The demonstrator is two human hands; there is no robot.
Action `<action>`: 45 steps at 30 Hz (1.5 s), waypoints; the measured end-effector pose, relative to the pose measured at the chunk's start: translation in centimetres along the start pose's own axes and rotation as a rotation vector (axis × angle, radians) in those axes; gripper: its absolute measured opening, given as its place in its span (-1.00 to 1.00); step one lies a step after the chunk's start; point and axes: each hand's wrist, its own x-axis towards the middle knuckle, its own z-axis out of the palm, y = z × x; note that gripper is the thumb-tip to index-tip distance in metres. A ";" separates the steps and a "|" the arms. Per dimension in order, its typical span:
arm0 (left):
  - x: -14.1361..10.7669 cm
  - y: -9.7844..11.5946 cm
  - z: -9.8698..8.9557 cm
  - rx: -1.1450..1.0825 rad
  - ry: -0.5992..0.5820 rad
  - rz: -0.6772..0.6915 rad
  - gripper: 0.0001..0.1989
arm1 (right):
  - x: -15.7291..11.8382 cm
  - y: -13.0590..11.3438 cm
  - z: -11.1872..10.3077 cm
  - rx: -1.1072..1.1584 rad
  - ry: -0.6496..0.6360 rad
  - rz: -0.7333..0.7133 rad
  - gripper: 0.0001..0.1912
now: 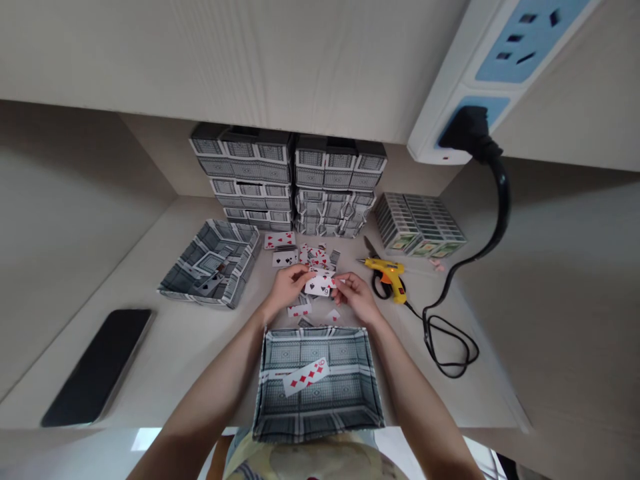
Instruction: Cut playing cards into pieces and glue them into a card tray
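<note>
Between my two hands, a playing card (318,287) with black spade marks is held face up over the desk. My left hand (289,287) pinches its left end between thumb and fingers. At the right end, my right hand (354,293) closes thumb and fingers on the same card or a small piece lying over it; I cannot tell which. Loose cards (314,255) and cut card pieces (300,310) lie around and beneath my hands. Close to my body, below my forearms, stands an open box (373,383) made of playing cards, with a diamond card (306,377) inside.
Left stands another card box (240,280) with scraps, and a black phone (97,367). Stacked card boxes (245,160) line the back, beside packed card decks (420,223). Right lies a yellow glue gun (393,275); a black cord (500,213) runs from the power strip (450,127).
</note>
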 end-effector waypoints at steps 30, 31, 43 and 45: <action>0.0 1.1 -1.4 -0.174 -0.379 -0.030 -0.76 | -0.6 0.5 0.1 -0.515 0.119 -0.281 -0.78; 0.0 1.1 -1.1 -0.177 -0.352 -0.048 -0.78 | -0.8 0.3 0.3 -0.548 0.120 -0.302 -0.78; 0.4 1.1 0.2 -0.120 -0.398 -0.127 -0.81 | -1.2 -0.4 0.9 -0.782 0.101 -0.457 -0.86; 0.5 1.1 0.1 -0.087 -0.417 -0.139 -0.82 | -1.2 -0.4 0.9 -0.783 0.094 -0.469 -0.86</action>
